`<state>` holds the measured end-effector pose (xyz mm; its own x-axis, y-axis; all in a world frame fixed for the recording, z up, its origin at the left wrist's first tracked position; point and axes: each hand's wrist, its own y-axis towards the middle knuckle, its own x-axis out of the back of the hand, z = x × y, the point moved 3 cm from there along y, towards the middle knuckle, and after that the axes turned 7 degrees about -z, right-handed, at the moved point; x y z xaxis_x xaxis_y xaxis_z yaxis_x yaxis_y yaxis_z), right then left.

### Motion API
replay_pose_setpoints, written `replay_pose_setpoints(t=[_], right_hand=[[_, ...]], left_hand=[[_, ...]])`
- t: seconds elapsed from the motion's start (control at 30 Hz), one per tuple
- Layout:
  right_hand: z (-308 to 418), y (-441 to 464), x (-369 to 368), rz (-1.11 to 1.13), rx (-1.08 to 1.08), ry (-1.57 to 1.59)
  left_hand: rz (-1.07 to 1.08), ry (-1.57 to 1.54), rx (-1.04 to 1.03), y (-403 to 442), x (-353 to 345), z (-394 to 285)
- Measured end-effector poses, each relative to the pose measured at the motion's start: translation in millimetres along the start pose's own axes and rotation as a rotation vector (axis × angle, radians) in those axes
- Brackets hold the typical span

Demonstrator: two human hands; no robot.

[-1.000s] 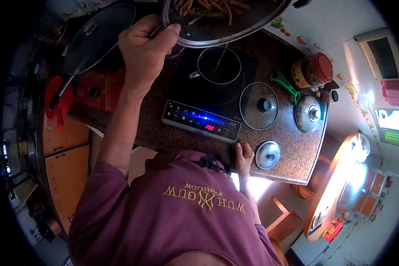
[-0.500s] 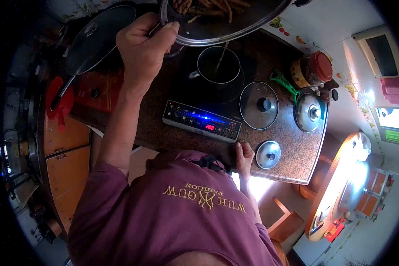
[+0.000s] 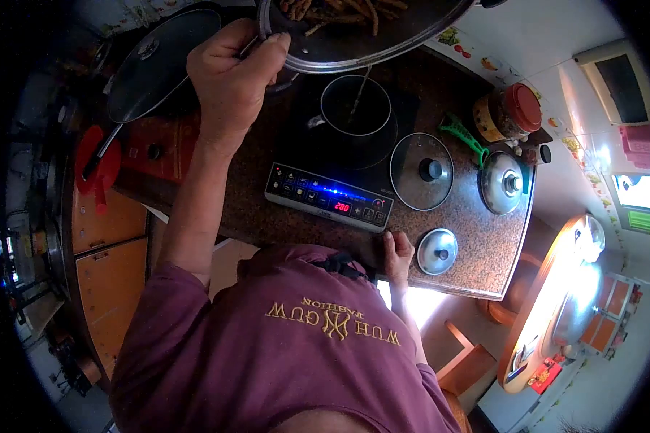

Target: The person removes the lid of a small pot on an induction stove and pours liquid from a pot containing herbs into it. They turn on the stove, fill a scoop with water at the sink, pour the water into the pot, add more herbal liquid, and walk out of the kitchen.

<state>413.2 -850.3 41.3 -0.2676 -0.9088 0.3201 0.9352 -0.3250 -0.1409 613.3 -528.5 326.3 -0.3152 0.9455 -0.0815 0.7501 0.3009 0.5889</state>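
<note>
My left hand (image 3: 231, 68) grips the side handle of a large pan (image 3: 339, 61) at the top of the view. The pan is tilted, with brown strip-like food (image 3: 339, 13) inside. A thin stream of liquid runs from its rim into a small metal pot (image 3: 355, 106). This pot stands on a black induction cooker (image 3: 328, 196) whose display reads 200. My right hand (image 3: 398, 257) rests at the counter's front edge with its fingers curled in, between the cooker and a small metal lid (image 3: 437, 252).
A glass lid (image 3: 422, 172), another metal lid (image 3: 502, 183), a green-handled utensil (image 3: 464, 139) and a red-lidded jar (image 3: 520, 112) are on the right of the counter (image 3: 477, 252). At left are a large glass lid (image 3: 155, 68) and a red dipper (image 3: 97, 162). A round table (image 3: 545, 310) stands at right.
My left hand and the pan have shifted very slightly left and up. The stream still falls into the pot. My right hand has stayed in place.
</note>
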Motion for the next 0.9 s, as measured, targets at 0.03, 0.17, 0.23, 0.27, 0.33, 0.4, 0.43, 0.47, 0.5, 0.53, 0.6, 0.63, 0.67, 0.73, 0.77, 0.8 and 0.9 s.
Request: replay_pose_setpoints(t=[0.03,0.17,0.23,0.27,0.33,0.4,0.43,0.47,0.5,0.53,0.6,0.63,0.67,0.73,0.77,0.8,0.9], right_hand=[[-2.2,0.1,-0.2,-0.001,-0.015,-0.001],[4.4,0.1,-0.5,-0.002,-0.018,-0.020],[9.2,-0.2,-0.7,0.000,-0.020,-0.008],[10.2,-0.5,-0.8,0.000,-0.021,0.004],[7.2,-0.7,-1.5,-0.005,-0.019,0.011],[4.4,-0.4,-1.7,-0.009,-0.017,0.018],[3.4,-0.3,-1.0,-0.009,-0.012,0.005],[2.1,-0.3,-0.3,-0.010,-0.006,-0.008],[-1.3,0.1,0.3,-0.010,-0.007,-0.008],[-5.7,0.7,0.8,-0.011,0.004,-0.026],[-5.0,-0.1,0.8,-0.011,0.012,-0.044],[-4.8,-0.2,1.1,-0.011,-0.002,-0.049],[-1.5,-0.1,0.6,-0.010,-0.016,-0.055],[7.8,-0.5,-2.6,-0.020,-0.005,-0.024],[10.5,-0.9,-3.2,-0.030,0.008,0.007],[8.3,-1.3,-2.4,-0.029,0.008,0.007],[3.2,-0.8,-1.2,-0.006,0.017,-0.010]], left_hand=[[0.000,0.000,0.000,0.5,0.5,0.7],[0.004,-0.003,-0.031,1.3,0.9,-0.3],[0.001,-0.015,-0.023,1.6,0.6,-0.3],[-0.002,-0.022,-0.015,1.9,0.3,0.4],[-0.005,-0.030,-0.007,2.0,0.1,0.2],[-0.018,0.000,0.013,1.9,0.6,-0.8],[-0.018,0.000,0.014,1.9,1.0,0.2],[-0.013,0.003,0.004,2.1,1.5,1.6],[-0.008,0.007,-0.005,2.4,1.5,2.2],[-0.007,0.007,-0.005,2.4,1.4,2.4],[-0.020,0.008,0.051,1.3,1.9,4.0],[-0.020,0.009,0.052,0.4,0.7,2.8],[-0.061,-0.160,0.215,-0.7,-0.9,4.7],[-0.104,-0.328,0.378,-3.6,0.4,8.8],[-0.117,-0.467,0.489,-4.9,4.3,14.8],[-0.131,-0.606,0.599,-7.3,8.1,19.3],[-0.333,-0.613,0.838,-25.9,26.8,18.0]])
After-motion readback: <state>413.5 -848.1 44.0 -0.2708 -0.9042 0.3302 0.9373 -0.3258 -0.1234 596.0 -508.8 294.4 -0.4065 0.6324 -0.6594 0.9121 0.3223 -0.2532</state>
